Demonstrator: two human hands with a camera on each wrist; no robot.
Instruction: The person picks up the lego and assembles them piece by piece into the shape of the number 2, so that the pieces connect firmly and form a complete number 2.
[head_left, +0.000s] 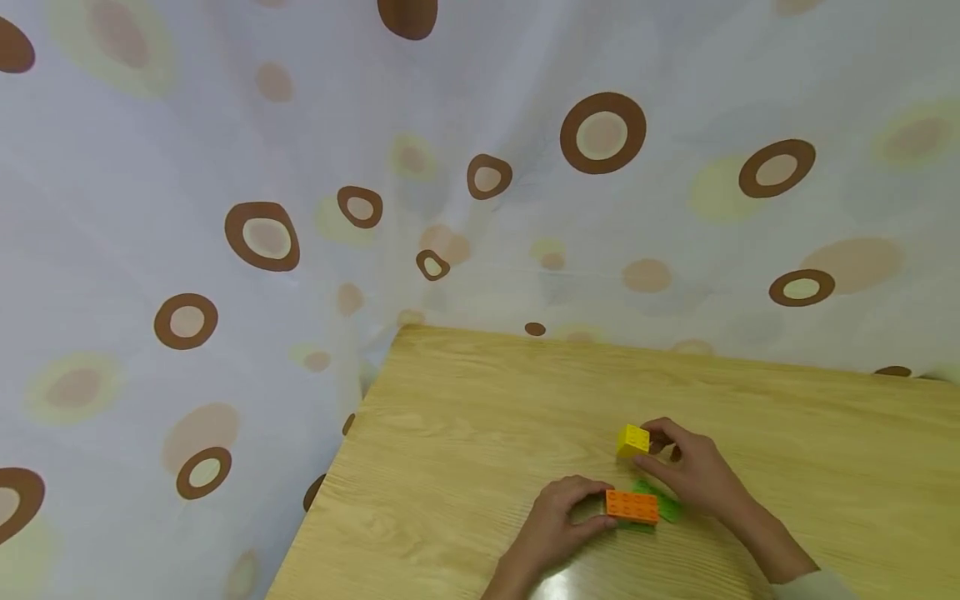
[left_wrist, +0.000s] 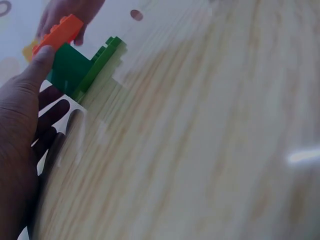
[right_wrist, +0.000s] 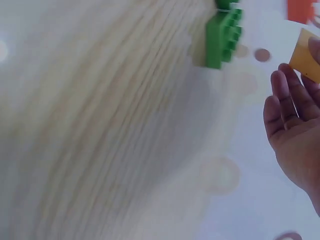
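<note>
An orange toy building brick (head_left: 632,506) with rows of studs sits over green bricks (head_left: 669,507). My left hand (head_left: 550,523) pinches the orange brick at its left end between thumb and fingers. In the left wrist view a dark green block (left_wrist: 70,67) shows beneath the orange, on a longer, lighter green brick (left_wrist: 102,65) on the table. My right hand (head_left: 697,471) holds a yellow brick (head_left: 633,442) between thumb and fingertips, raised beyond the orange one. Its studs face up in the head view, and the right wrist view shows its smooth side (right_wrist: 302,56).
The wood-grain table (head_left: 450,417) extends around both hands, its left edge running diagonally toward the front. A pale sheet (head_left: 487,100) with brown and beige spots hangs behind the table and along its left side.
</note>
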